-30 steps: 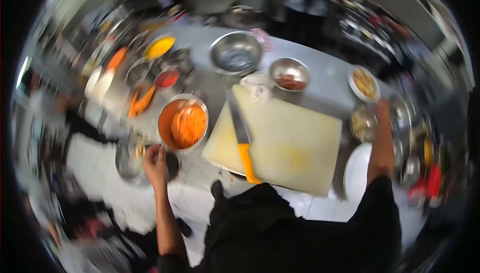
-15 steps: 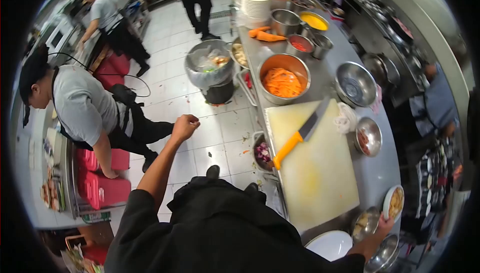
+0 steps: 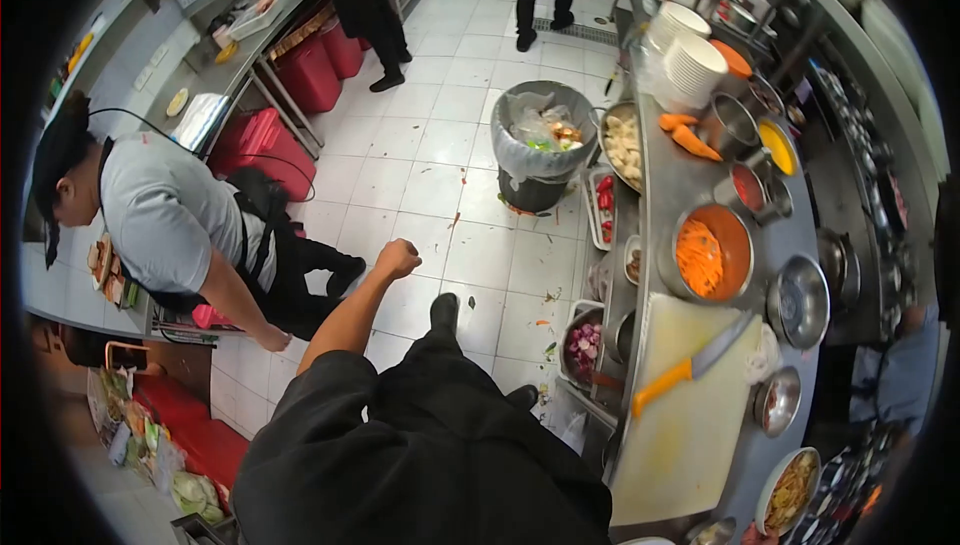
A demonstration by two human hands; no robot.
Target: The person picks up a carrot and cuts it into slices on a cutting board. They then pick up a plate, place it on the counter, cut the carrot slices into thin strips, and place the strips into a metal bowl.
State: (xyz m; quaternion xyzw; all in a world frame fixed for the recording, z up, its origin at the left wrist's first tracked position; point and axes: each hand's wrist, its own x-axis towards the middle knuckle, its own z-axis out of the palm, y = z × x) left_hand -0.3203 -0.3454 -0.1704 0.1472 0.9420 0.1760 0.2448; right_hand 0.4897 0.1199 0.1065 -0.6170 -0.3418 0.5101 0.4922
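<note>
My left hand (image 3: 399, 259) is held out over the tiled floor with its fingers curled together; whether anything is inside cannot be made out. At the bottom right edge my right hand (image 3: 758, 535) shows only in part, gripping the rim of a white bowl (image 3: 789, 491) of sliced food. A knife (image 3: 690, 365) with an orange handle lies across the pale cutting board (image 3: 680, 455) on the steel table. Beyond the board stands a metal pot (image 3: 735, 255) holding orange strips.
A lined trash bin (image 3: 545, 145) stands on the floor left of the table (image 3: 650, 175). One co-worker (image 3: 190, 215) bends at the left; two more people are farther back. Bowls, a stack of white containers (image 3: 690, 70) and carrots (image 3: 692, 138) occupy the table. A bowl of purple pieces (image 3: 584, 347) sits below its edge.
The view has swung left, so the table appears farther right. My right hand and the white bowl are now at the lower right edge. The co-worker's hand has come away from the red bins.
</note>
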